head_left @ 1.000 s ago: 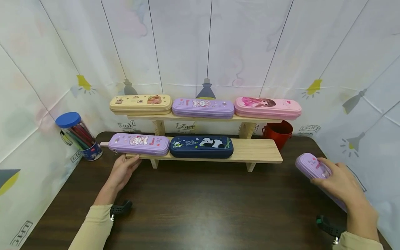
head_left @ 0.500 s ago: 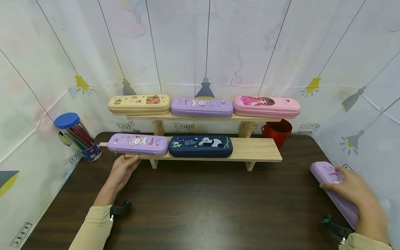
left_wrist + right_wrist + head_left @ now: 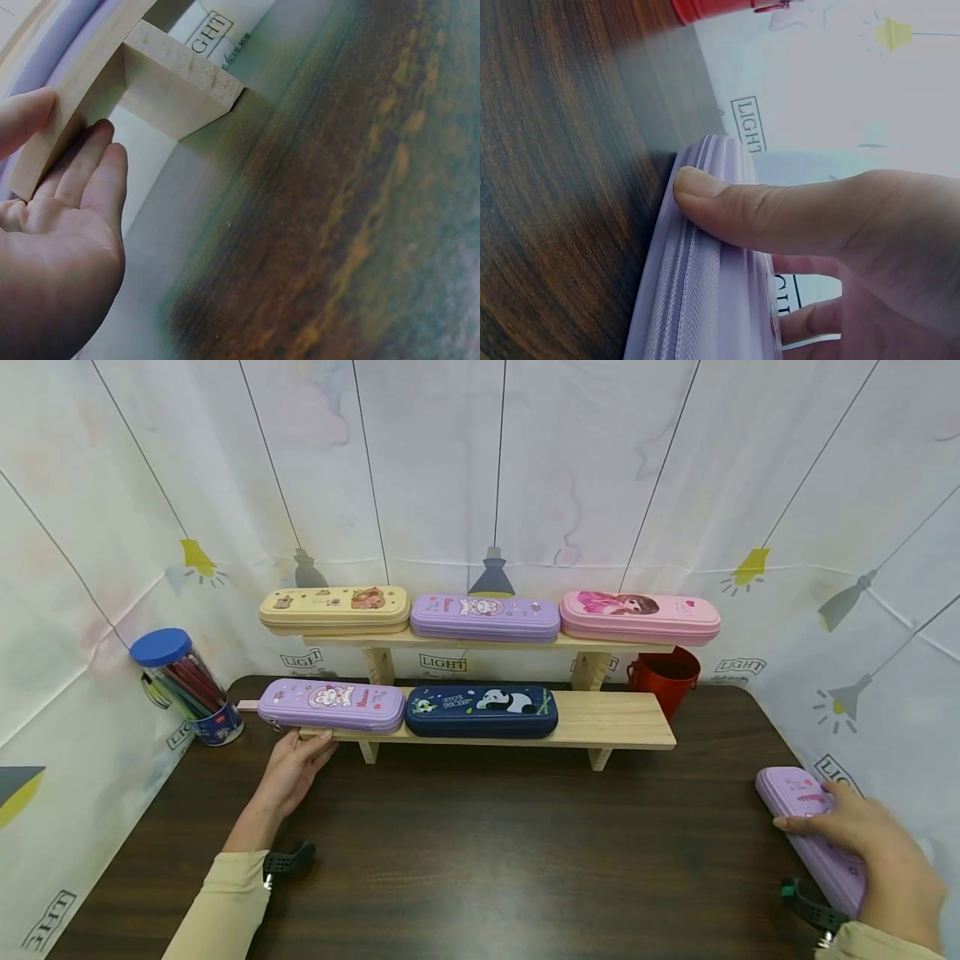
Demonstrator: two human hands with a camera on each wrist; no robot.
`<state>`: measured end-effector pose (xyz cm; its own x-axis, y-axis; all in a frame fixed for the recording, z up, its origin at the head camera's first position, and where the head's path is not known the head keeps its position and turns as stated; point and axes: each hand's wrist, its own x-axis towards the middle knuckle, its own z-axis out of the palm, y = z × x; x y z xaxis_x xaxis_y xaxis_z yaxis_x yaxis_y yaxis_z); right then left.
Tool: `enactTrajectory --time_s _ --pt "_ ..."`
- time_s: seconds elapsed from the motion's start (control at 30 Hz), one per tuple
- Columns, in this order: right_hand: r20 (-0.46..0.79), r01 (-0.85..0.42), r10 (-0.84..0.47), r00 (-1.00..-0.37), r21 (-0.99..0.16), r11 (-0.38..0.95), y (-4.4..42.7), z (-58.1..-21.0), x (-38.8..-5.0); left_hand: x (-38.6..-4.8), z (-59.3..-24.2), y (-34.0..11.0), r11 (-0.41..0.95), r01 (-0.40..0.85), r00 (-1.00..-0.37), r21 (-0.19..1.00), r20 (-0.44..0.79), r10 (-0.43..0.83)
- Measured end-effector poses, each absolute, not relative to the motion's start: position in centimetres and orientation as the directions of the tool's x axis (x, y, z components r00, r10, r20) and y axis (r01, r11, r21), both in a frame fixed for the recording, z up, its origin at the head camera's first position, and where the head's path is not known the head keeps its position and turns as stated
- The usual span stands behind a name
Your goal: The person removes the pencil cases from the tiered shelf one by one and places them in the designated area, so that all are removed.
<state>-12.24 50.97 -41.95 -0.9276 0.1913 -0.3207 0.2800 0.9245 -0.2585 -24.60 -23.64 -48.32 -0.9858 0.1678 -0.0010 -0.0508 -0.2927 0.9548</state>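
Observation:
At the table's right edge a purple zippered pencil case (image 3: pixel 795 789) lies flat on the dark tabletop. My right hand (image 3: pixel 881 852) grips it across the width; in the right wrist view the thumb (image 3: pixel 742 214) presses its zipper side (image 3: pixel 697 292), and the far fingers are partly hidden. My left hand (image 3: pixel 288 777) holds the front left edge of the lower wooden shelf (image 3: pixel 611 718), thumb at the board's edge and fingers beneath. On that board sit another purple pencil case (image 3: pixel 330 703) and a navy panda pencil case (image 3: pixel 482 712), side by side.
The upper shelf bears a yellow pencil case (image 3: pixel 333 610), a purple one (image 3: pixel 486 618) and a pink one (image 3: pixel 641 617). Behind the right end stands a red bucket (image 3: pixel 667 677). A blue-lidded tub of pencils (image 3: pixel 191 689) is at the left. A patterned curtain (image 3: pixel 450 468) encloses the table.
My right hand has moved right and toward me with the purple pencil case, lowering it onto the table by the right edge. My left hand has stayed on the shelf.

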Motion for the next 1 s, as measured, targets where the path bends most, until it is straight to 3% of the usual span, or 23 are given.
enactTrajectory --time_s 0.27,0.63,1.0 --pt "-0.346 0.304 0.214 -0.913 -0.230 0.924 50.7 -41.9 -12.4 -24.5 -48.1 -23.6 -0.363 -0.067 -0.985 0.929 -0.004 0.172" --pt "-0.086 0.203 0.188 -0.978 -0.229 0.952 48.3 -40.3 -13.0 -24.6 -47.8 -23.6 -0.418 -0.090 -0.985 0.904 -0.019 0.171" --pt "0.068 0.101 0.122 -0.990 -0.252 0.963 40.7 -38.0 -15.9 -24.7 -47.9 -23.4 -0.481 -0.085 -0.984 0.872 0.001 0.176"
